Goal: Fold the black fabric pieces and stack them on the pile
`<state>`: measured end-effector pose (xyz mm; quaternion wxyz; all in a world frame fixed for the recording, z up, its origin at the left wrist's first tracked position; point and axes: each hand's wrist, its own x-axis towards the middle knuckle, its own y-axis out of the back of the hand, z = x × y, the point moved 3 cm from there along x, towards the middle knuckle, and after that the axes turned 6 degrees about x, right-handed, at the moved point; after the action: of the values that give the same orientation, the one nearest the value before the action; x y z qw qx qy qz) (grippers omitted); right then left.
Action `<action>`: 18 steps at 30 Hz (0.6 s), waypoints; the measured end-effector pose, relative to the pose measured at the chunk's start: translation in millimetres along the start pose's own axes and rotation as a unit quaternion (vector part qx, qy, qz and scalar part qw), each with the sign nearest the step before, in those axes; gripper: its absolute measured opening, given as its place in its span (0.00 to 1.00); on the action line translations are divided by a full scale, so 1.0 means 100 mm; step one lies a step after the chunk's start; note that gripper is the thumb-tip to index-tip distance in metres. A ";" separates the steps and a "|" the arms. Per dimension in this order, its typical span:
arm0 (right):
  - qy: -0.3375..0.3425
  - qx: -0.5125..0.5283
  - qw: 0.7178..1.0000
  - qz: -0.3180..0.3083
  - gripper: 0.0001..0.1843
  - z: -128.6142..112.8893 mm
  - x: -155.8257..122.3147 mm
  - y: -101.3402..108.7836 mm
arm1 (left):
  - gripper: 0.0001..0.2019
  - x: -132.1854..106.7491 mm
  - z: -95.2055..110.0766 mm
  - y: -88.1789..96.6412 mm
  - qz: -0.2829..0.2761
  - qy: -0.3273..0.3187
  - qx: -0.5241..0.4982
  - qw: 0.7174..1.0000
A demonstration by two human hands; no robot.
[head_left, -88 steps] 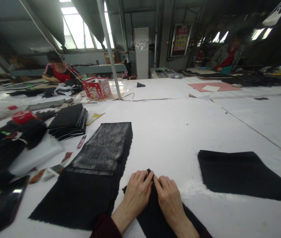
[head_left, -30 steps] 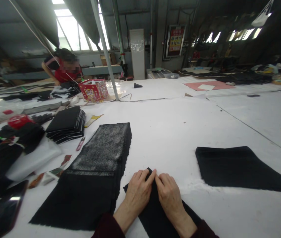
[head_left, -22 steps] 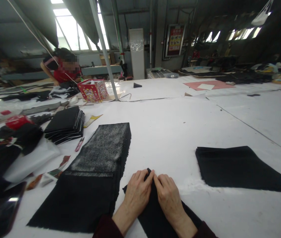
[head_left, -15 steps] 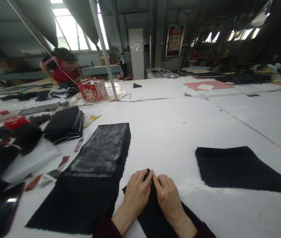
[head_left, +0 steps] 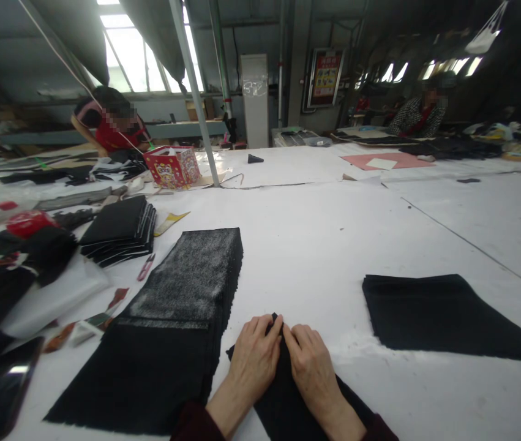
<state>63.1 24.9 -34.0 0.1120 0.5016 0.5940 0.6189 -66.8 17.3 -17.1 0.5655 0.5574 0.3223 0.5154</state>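
Note:
A black fabric piece (head_left: 283, 404) lies on the white table (head_left: 324, 245) right in front of me. My left hand (head_left: 253, 361) and my right hand (head_left: 310, 367) rest side by side on its far corner, fingertips pinched together on the cloth. A tall stack of black fabric pieces (head_left: 172, 324), its top greyish, stands just left of my left hand. A thinner pile of black fabric (head_left: 439, 315) lies to the right, apart from my hands.
A smaller stack of black pieces (head_left: 120, 229), pink snips (head_left: 145, 267), a red box (head_left: 172, 165) and a slanting metal pole (head_left: 196, 98) lie to the left and back. Dark cloth and plastic clutter the left edge. One person (head_left: 108, 125) works far left, another person (head_left: 419, 113) far right.
My hands stay on the same fabric corner with hardly any shift. The person at the far left has bent over, and a person at the far right has come back into view.

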 end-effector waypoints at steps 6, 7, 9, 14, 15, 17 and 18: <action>-0.004 0.006 1.000 -0.003 0.15 0.01 0.00 -0.01 | 0.19 0.01 -0.01 -0.02 0.010 0.014 -0.011 1.000; -0.004 0.005 1.000 -0.003 0.15 0.01 -0.01 -0.01 | 0.18 0.02 -0.02 -0.01 0.016 0.019 -0.020 0.999; -0.003 0.001 1.000 -0.004 0.15 0.01 -0.01 -0.01 | 0.19 0.05 -0.06 0.03 0.031 0.034 -0.057 0.997; -0.008 -0.004 1.000 -0.005 0.13 0.00 0.00 0.00 | 0.25 0.13 -0.14 0.11 -0.011 0.022 -0.079 0.997; -0.009 -0.004 1.000 -0.005 0.13 0.00 0.00 0.00 | 0.24 0.14 -0.13 0.12 -0.024 0.003 -0.047 0.999; -0.010 -0.002 1.000 -0.005 0.14 0.00 0.01 0.02 | 0.22 0.16 -0.10 0.12 -0.037 -0.032 0.015 0.999; -0.011 -0.002 1.000 -0.004 0.15 0.00 0.01 0.02 | 0.21 0.16 -0.08 0.12 -0.037 -0.046 0.037 0.998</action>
<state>64.2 25.1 -31.7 0.1220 0.5058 0.5934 0.6141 -73.2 33.1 -3.5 0.5772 0.5888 0.3356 0.4556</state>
